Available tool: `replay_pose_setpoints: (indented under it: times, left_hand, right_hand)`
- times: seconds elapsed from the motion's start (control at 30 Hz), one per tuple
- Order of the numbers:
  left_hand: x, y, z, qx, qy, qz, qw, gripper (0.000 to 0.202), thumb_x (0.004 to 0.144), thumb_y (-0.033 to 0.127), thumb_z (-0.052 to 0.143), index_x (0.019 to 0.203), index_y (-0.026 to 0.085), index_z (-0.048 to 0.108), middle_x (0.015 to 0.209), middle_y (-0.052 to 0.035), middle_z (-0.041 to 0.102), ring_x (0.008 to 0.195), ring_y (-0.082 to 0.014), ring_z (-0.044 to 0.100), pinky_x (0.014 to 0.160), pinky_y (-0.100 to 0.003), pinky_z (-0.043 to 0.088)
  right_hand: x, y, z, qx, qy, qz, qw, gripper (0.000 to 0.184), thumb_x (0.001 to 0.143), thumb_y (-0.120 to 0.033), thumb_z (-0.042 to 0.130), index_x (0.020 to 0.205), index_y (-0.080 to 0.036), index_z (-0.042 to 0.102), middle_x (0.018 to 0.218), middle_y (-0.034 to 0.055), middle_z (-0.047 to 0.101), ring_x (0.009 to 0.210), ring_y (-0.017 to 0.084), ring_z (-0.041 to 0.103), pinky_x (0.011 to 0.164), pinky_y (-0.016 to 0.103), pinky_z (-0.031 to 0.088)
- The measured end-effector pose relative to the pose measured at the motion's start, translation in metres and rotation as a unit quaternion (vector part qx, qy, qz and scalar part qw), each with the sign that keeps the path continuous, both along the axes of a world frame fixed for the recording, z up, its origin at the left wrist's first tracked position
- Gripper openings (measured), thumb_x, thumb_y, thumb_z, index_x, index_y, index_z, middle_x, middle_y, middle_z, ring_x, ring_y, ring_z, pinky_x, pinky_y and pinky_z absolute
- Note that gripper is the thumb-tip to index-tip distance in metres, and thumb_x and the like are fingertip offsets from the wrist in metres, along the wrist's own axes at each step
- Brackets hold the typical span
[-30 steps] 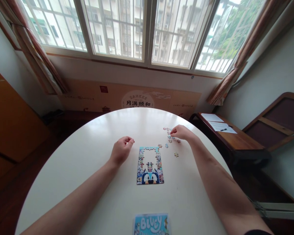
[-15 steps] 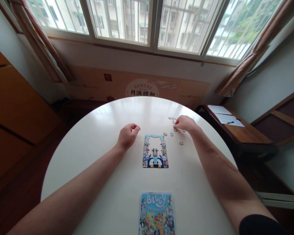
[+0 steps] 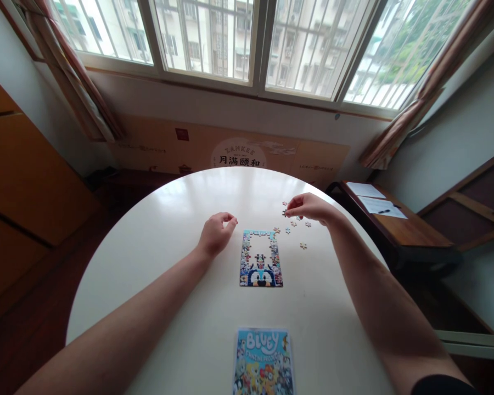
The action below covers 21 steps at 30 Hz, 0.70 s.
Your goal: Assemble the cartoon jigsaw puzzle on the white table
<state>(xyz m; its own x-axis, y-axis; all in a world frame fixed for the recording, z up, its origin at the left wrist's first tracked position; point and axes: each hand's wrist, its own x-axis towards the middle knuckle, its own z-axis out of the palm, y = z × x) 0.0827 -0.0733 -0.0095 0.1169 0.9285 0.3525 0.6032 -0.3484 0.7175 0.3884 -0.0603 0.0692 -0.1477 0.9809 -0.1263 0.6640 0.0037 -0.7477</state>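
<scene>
A partly assembled jigsaw puzzle (image 3: pixel 261 259) lies on the round white table (image 3: pixel 177 219), its frame filled at the bottom and edges, bare inside. My left hand (image 3: pixel 217 233) rests just left of the puzzle's top corner, fingers curled with fingertips pinched; what they hold, if anything, is too small to see. My right hand (image 3: pixel 308 207) hovers above several loose puzzle pieces (image 3: pixel 302 246) at the puzzle's upper right, thumb and finger pinching a small puzzle piece (image 3: pixel 285 212).
A blue puzzle box (image 3: pixel 263 362) lies at the table's near edge. A wooden side table (image 3: pixel 411 233) with papers and a pen stands to the right. Windows with curtains are ahead, a wooden cabinet (image 3: pixel 20 181) to the left.
My right hand has lifted off the loose pieces with one pinched in its fingertips. The left hand stays curled beside the puzzle. The view tilted down between the first two frames.
</scene>
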Motion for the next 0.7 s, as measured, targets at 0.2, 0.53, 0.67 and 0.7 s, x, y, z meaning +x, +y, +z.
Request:
replay_pose_setpoints:
  times: [0.2, 0.53, 0.67, 0.7]
  left_hand:
    - [0.004, -0.004, 0.0, 0.063, 0.087, -0.073, 0.991, 0.018, 0.089, 0.029, 0.055, 0.086, 0.019, 0.071, 0.099, -0.0094, 0.074, 0.104, -0.0286, 0.062, 0.1, -0.045, 0.046]
    - [0.006, -0.007, -0.001, 0.05, 0.104, -0.073, 0.991, 0.017, 0.086, 0.021, 0.065, 0.102, 0.021, 0.071, 0.11, -0.008, 0.073, 0.113, -0.0294, 0.06, 0.105, -0.048, 0.047]
    - [0.006, -0.007, -0.002, 0.05, 0.106, -0.07, 0.991, 0.018, 0.085, 0.02, 0.065, 0.102, 0.021, 0.071, 0.111, -0.0079, 0.073, 0.114, -0.0294, 0.06, 0.105, -0.048, 0.047]
    - [0.006, -0.007, -0.002, 0.051, 0.107, -0.07, 0.991, 0.018, 0.085, 0.02, 0.065, 0.102, 0.021, 0.071, 0.111, -0.0079, 0.073, 0.114, -0.0295, 0.06, 0.105, -0.048, 0.047]
  right_hand:
    - [-0.033, -0.02, -0.029, -0.04, 0.033, 0.039, 0.998, 0.022, 0.072, -0.028, 0.081, 0.091, -0.018, 0.077, 0.084, 0.0069, 0.078, 0.073, 0.017, 0.067, 0.057, 0.025, 0.047]
    - [-0.052, -0.028, -0.052, 0.016, -0.018, 0.035, 0.999, 0.015, 0.075, -0.025, 0.075, 0.088, -0.019, 0.08, 0.079, 0.004, 0.078, 0.073, 0.018, 0.069, 0.067, 0.028, 0.05]
    - [-0.056, -0.031, -0.051, 0.011, -0.043, 0.032, 0.998, 0.017, 0.074, -0.025, 0.073, 0.089, -0.02, 0.08, 0.078, 0.0027, 0.077, 0.072, 0.018, 0.069, 0.065, 0.028, 0.049]
    - [-0.056, -0.032, -0.052, 0.014, -0.053, 0.03, 0.998, 0.018, 0.074, -0.026, 0.073, 0.089, -0.021, 0.08, 0.078, 0.0025, 0.077, 0.072, 0.018, 0.069, 0.065, 0.028, 0.049]
